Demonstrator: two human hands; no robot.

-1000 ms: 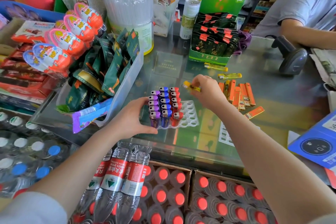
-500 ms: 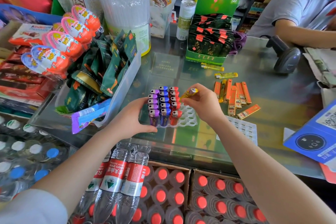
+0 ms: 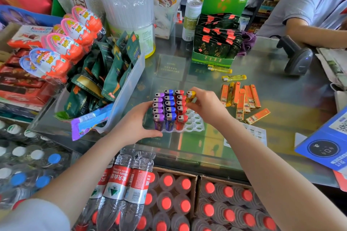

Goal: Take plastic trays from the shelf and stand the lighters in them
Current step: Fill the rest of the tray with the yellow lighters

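A yellow lighter [image 3: 190, 96] is held over the white tray [image 3: 195, 124]

It is pinched upright by the right hand [image 3: 207, 106] fingers beside the red row; the tray, near the worktop [image 3: 293, 110] front edge, is gripped by the left hand [image 3: 136, 124] fingers

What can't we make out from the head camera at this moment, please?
- Yellow lighter, head view: its lower body is covered by the right hand, so whether it is seated in the tray is unclear.
- Tray's left edge: hidden by the left hand.
- Tray slots under the standing lighters: hidden by them.
- Blue box: cut off by the right edge.
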